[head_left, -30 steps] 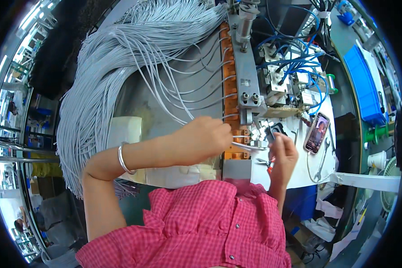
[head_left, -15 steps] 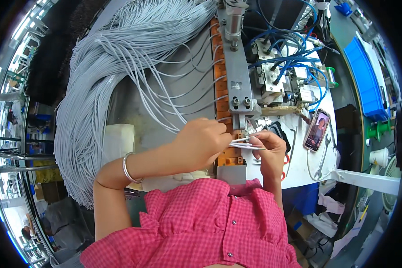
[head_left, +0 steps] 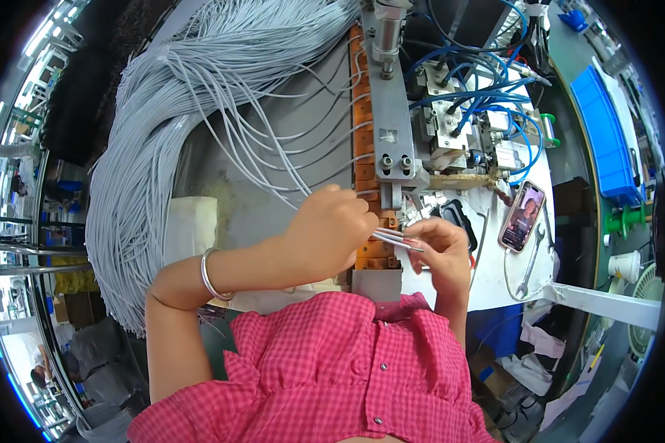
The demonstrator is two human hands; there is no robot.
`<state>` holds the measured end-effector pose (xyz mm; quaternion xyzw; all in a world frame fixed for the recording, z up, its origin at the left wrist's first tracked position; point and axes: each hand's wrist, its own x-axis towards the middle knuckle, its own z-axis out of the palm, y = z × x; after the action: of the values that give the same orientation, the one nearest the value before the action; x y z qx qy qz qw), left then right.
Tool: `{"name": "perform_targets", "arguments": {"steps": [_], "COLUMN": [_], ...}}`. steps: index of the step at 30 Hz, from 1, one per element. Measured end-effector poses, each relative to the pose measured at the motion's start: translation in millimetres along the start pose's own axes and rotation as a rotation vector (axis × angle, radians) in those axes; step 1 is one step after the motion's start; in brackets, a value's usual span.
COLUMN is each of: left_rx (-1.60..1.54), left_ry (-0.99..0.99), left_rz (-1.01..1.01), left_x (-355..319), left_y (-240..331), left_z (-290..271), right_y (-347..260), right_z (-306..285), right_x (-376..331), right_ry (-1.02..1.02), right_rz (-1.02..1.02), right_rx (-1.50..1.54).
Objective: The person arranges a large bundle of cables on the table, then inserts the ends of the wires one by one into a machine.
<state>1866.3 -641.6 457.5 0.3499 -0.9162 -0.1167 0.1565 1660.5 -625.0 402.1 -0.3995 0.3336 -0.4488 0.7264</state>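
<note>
Left hand closed in a pinch on a few thin grey wires, wire ends poking out to the right past the fingertips. Right hand just beside, fingers curled and pressed onto the same wire ends, so both hands meet over the strands with hardly a gap between. Held wires lying nearly level, tilted slightly down toward the right, directly in front of the orange slotted strip and below the foot of the grey metal press arm.

Silver bangle on the left wrist. Pink checked shirt filling the lower middle of the view.

Behind the left hand, a big bundle of grey cables fanning from the upper middle down the left side, single strands crossing the grey metal plate to the slots of the orange strip. Those loose strands running close above the left knuckles, crowding the way to the strip.

To the right of the press arm, a cluster of blue hoses and small metal blocks. On the white tabletop near the right hand: a black oval pad partly hidden by the fingers, a phone with a lit screen, and a spanner beside it. Blue bin well apart at the far right
</note>
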Motion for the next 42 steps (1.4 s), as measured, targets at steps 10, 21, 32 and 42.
{"name": "perform_targets", "arguments": {"steps": [10,21,32,42], "left_rx": [-0.007,0.013,-0.023,0.01], "left_ry": [0.006,-0.108,0.009,0.002], "left_rz": [0.056,-0.026,-0.026,-0.095], "left_x": [-3,-5,-3,-3], "left_y": [-2,-2,6,10], "left_z": [5,4,-4,-10], "right_y": [11,5,-5,-6], "right_z": [-10,-8,8,0], "right_x": [9,11,3,1], "right_ry": [0.186,0.137,0.184,0.006], "right_rz": [-0.041,0.132,-0.116,0.057], "right_rx": [-0.239,-0.305,-0.252,0.06]}}
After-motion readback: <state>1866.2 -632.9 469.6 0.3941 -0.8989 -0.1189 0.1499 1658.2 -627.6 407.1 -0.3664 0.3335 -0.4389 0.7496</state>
